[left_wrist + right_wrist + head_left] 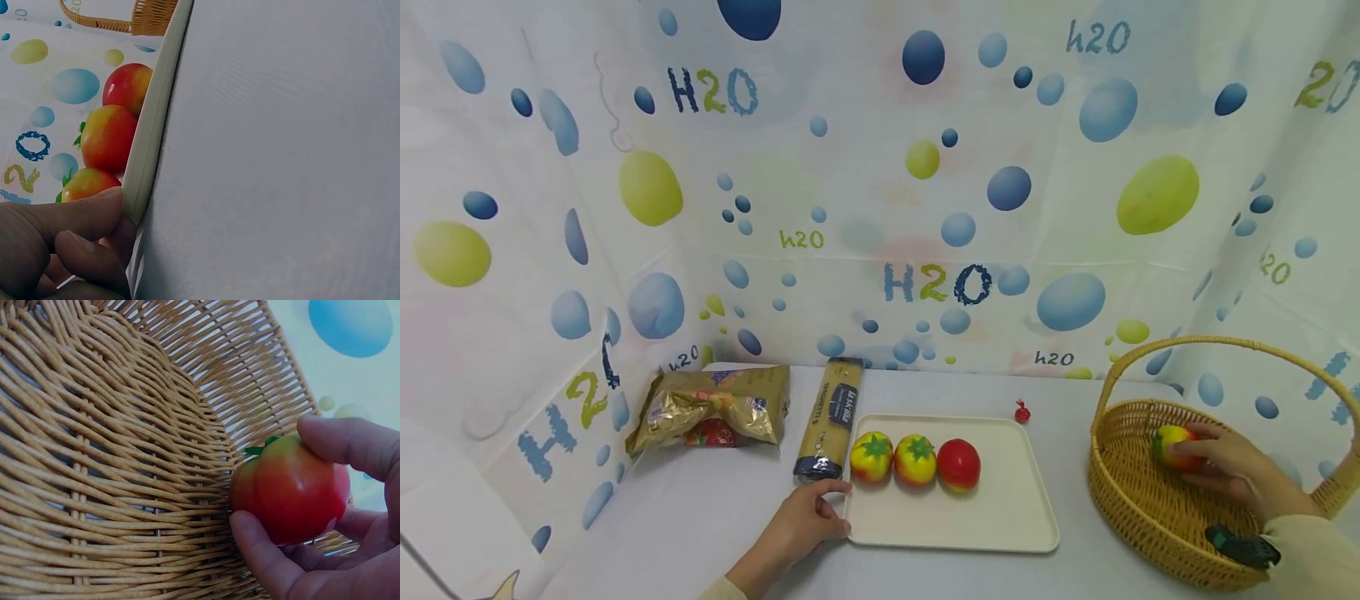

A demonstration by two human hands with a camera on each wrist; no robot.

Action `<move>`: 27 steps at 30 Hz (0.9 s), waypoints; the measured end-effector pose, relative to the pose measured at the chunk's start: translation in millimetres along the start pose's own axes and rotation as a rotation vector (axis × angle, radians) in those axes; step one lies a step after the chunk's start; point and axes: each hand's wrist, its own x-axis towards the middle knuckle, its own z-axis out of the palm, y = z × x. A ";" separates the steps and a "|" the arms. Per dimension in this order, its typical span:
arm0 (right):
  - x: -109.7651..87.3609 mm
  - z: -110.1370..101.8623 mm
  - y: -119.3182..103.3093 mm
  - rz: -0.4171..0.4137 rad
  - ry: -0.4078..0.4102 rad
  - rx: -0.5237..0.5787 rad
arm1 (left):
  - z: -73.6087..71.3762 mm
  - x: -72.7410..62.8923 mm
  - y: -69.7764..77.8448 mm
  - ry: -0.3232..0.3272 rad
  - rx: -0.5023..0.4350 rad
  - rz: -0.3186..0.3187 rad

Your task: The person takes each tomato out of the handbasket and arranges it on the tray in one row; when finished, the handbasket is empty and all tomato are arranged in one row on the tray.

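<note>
In the basket at the right, my right hand (1232, 465) grips a red-and-yellow tomato (290, 490) with a green leafy top, its fingers and thumb round the sides. The woven wicker basket (1138, 533) has a tall arched handle. My left hand (801, 523) holds the left edge of a cream tray (955, 527), fingertips at its rim. On the tray, in a row along the left and middle, stand a yellow-red tomato (871, 458), a second yellow-red tomato (915, 461) and a plain red tomato (958, 465).
A pack of spaghetti (829, 421) lies just left of the tray. Farther left, a shiny gold bag (715, 408) leans by the patterned curtain (865, 167). Behind the tray's right corner sits a small red wrapped item (1022, 412). White cloth (700, 517) covers the table.
</note>
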 end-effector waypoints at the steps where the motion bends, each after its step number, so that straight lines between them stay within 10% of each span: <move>1: 0.1 0.1 0.7 0.001 -0.002 0.006 | 0.1 -0.1 -0.1 -0.002 0.000 -0.002; 14: -5.3 -9.0 1.7 -0.046 -0.043 0.300 | 0.2 1.5 0.5 -0.008 0.005 -0.003; 27: -29.8 7.3 -10.4 -0.315 -0.146 0.535 | -0.4 3.1 -0.4 0.004 0.009 -0.016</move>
